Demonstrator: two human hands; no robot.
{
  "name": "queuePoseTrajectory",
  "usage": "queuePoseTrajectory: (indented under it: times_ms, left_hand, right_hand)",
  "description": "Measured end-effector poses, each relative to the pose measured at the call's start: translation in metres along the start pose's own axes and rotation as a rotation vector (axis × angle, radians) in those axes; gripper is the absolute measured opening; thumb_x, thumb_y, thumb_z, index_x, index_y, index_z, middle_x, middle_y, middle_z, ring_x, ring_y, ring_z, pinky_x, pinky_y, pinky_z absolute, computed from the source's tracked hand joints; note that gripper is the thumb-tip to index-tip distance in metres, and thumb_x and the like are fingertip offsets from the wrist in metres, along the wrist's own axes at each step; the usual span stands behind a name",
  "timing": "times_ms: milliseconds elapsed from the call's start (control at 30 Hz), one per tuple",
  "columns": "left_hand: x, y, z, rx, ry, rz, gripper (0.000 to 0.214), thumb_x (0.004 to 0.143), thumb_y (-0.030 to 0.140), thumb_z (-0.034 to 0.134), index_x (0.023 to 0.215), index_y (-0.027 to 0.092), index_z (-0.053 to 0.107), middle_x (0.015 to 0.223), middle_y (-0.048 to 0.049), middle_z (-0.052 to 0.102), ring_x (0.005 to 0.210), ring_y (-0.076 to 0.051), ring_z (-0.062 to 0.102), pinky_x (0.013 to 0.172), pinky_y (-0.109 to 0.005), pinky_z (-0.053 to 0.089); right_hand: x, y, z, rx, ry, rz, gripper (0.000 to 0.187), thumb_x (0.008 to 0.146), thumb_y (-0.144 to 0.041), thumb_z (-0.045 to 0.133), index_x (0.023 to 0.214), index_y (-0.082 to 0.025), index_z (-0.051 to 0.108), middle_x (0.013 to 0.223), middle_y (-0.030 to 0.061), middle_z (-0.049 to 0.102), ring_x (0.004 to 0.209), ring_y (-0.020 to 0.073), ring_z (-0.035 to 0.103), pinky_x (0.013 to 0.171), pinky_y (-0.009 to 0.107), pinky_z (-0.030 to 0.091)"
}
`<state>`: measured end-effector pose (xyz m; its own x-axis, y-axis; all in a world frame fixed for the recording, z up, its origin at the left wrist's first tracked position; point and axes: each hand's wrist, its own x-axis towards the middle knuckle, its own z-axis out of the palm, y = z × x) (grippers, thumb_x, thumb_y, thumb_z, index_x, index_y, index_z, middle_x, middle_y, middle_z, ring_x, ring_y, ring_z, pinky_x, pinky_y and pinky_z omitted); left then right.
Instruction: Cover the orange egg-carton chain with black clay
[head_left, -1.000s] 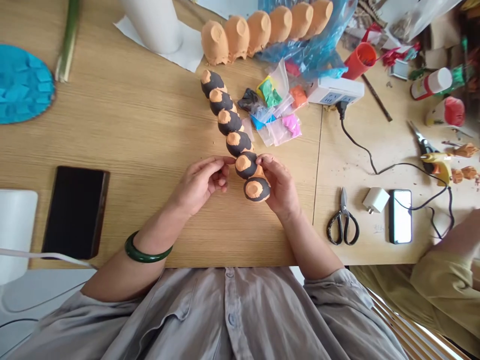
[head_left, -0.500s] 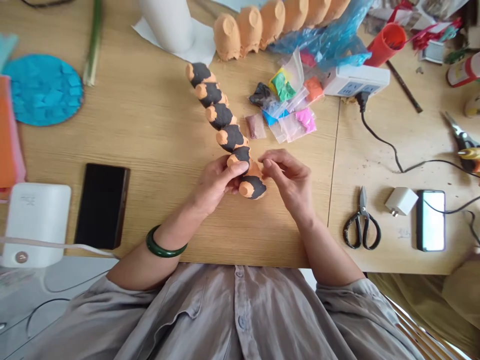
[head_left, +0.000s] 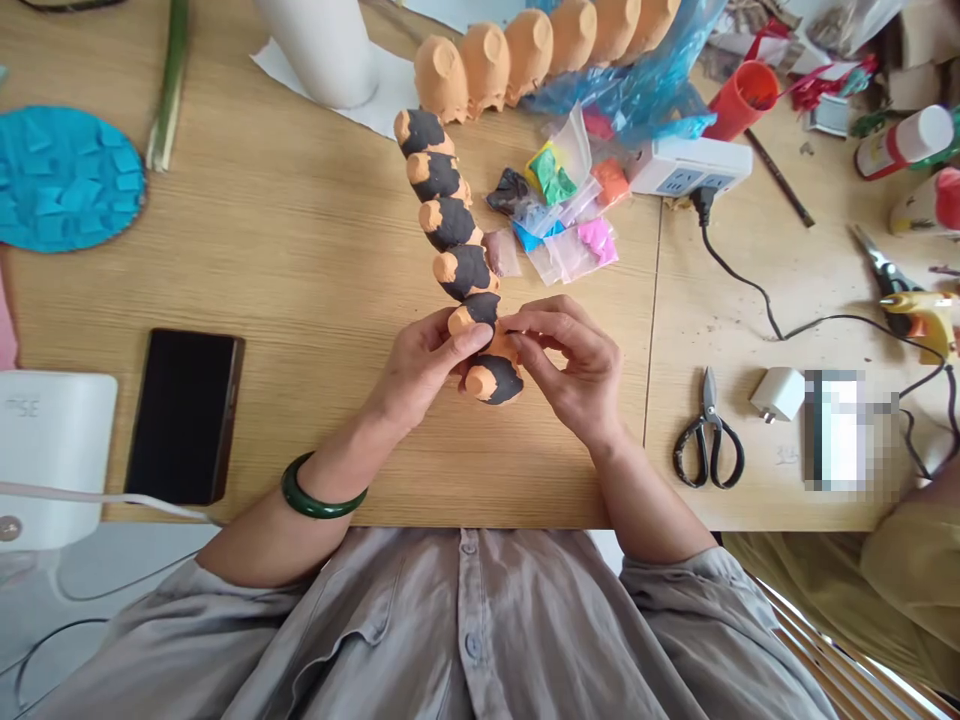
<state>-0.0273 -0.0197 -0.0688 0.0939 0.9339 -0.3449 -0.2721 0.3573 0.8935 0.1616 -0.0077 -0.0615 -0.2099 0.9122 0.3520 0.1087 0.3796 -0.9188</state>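
A strip of orange egg-carton cups (head_left: 452,222), with black clay-like patches over the cups, runs from the middle of the table toward me. Near its closer end, my left hand (head_left: 420,365) is closed on it, thumb pressed on a black-covered cup. My right hand (head_left: 574,360) pinches a small dark bit (head_left: 513,332), perhaps black clay, between thumb and forefinger. Its fingertips are at the strip's right edge, beside the orange gap above the last cup (head_left: 504,380). Whether the bit touches the strip is hard to tell.
Beyond the strip lie small bags of coloured clay (head_left: 555,225) and another orange egg-carton strip (head_left: 529,50). To the right are a power strip (head_left: 694,165), scissors (head_left: 709,430), a charger (head_left: 778,393) and a glue gun (head_left: 926,315). A black phone-like device (head_left: 184,415) lies left.
My right fingertips have moved left, in to the strip's edge with the dark bit. The strip's far end has swung right. My left hand keeps its hold; the whole view has shifted slightly.
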Motion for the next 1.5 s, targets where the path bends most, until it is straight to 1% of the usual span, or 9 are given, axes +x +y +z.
queuePoseTrajectory:
  times_ms: [100,367,533,667,867,967,1067,1200,1500]
  left_hand:
    - [0.0,-0.001,0.0,-0.024,-0.017,-0.002,0.054,0.078,0.065,0.094,0.095,0.017,0.079,0.082,-0.0018,0.074,0.065,-0.013,0.068,0.057,-0.023,0.054]
    - [-0.001,-0.001,0.0,-0.035,-0.04,-0.026,0.054,0.077,0.064,0.095,0.098,0.017,0.079,0.085,-0.0018,0.075,0.072,-0.014,0.072,0.062,-0.023,0.058]
    - [-0.001,0.001,0.0,0.002,-0.046,-0.034,0.051,0.081,0.064,0.092,0.098,0.017,0.08,0.091,-0.0043,0.078,0.081,-0.018,0.076,0.069,-0.025,0.061]
    - [-0.001,0.001,-0.001,-0.003,-0.049,-0.04,0.05,0.08,0.063,0.092,0.095,0.017,0.08,0.087,-0.0032,0.077,0.079,-0.018,0.076,0.067,-0.025,0.061]
    - [-0.002,0.0,0.001,-0.053,-0.07,-0.024,0.048,0.076,0.055,0.098,0.104,0.019,0.084,0.098,-0.0041,0.082,0.088,-0.018,0.077,0.078,-0.025,0.063]
    - [-0.004,0.001,0.0,-0.004,-0.061,-0.023,0.045,0.08,0.054,0.095,0.103,0.018,0.084,0.099,-0.0051,0.082,0.087,-0.019,0.077,0.079,-0.027,0.063]
    - [-0.006,0.001,0.0,0.065,-0.026,0.012,0.046,0.079,0.054,0.095,0.103,0.017,0.084,0.099,-0.0056,0.083,0.089,-0.02,0.077,0.08,-0.027,0.063]
    - [-0.005,-0.001,-0.002,0.127,0.023,0.056,0.047,0.078,0.053,0.095,0.106,0.017,0.084,0.103,-0.0067,0.084,0.096,-0.024,0.08,0.081,-0.029,0.065]
    - [-0.004,0.002,-0.005,0.104,-0.084,-0.054,0.048,0.075,0.052,0.097,0.106,0.016,0.086,0.1,-0.008,0.085,0.086,-0.025,0.081,0.075,-0.031,0.066]
  right_hand:
    - [0.0,0.0,0.0,-0.001,-0.01,-0.008,0.013,0.104,-0.031,0.077,0.111,-0.027,0.087,0.102,0.0033,0.076,0.093,0.0145,0.072,0.077,0.028,0.063]
    - [0.003,0.004,0.0,0.151,-0.071,0.328,0.032,0.092,-0.061,0.085,0.101,-0.031,0.09,0.103,0.0059,0.073,0.094,0.0205,0.069,0.077,0.034,0.064]
    - [0.005,0.0,0.003,0.277,-0.047,0.398,0.031,0.088,-0.057,0.09,0.099,-0.028,0.084,0.094,0.0021,0.068,0.088,0.0177,0.064,0.079,0.033,0.064]
    - [0.005,-0.001,0.002,0.222,-0.046,0.321,0.033,0.09,-0.057,0.088,0.094,-0.025,0.08,0.099,0.0023,0.071,0.092,0.0162,0.064,0.081,0.031,0.061]
    - [0.003,-0.001,0.0,0.255,-0.094,0.252,0.016,0.101,-0.045,0.08,0.102,-0.03,0.085,0.109,0.0041,0.078,0.102,0.0193,0.072,0.086,0.033,0.064]
    - [0.003,-0.004,0.002,0.313,-0.057,0.331,0.019,0.099,-0.047,0.081,0.107,-0.029,0.084,0.111,0.0028,0.081,0.099,0.0175,0.074,0.084,0.031,0.066]
    - [0.005,-0.007,0.004,0.343,-0.025,0.484,0.033,0.093,-0.056,0.085,0.095,-0.023,0.081,0.1,0.0025,0.082,0.085,0.0146,0.074,0.076,0.028,0.066]
    - [0.007,-0.006,0.003,0.413,-0.076,0.584,0.038,0.09,-0.06,0.086,0.093,-0.022,0.084,0.088,0.0009,0.08,0.077,0.0132,0.072,0.071,0.026,0.065]
    - [0.01,0.002,0.0,0.594,-0.207,0.708,0.041,0.073,-0.054,0.1,0.09,-0.021,0.084,0.084,-0.0003,0.081,0.07,0.0114,0.073,0.068,0.025,0.066]
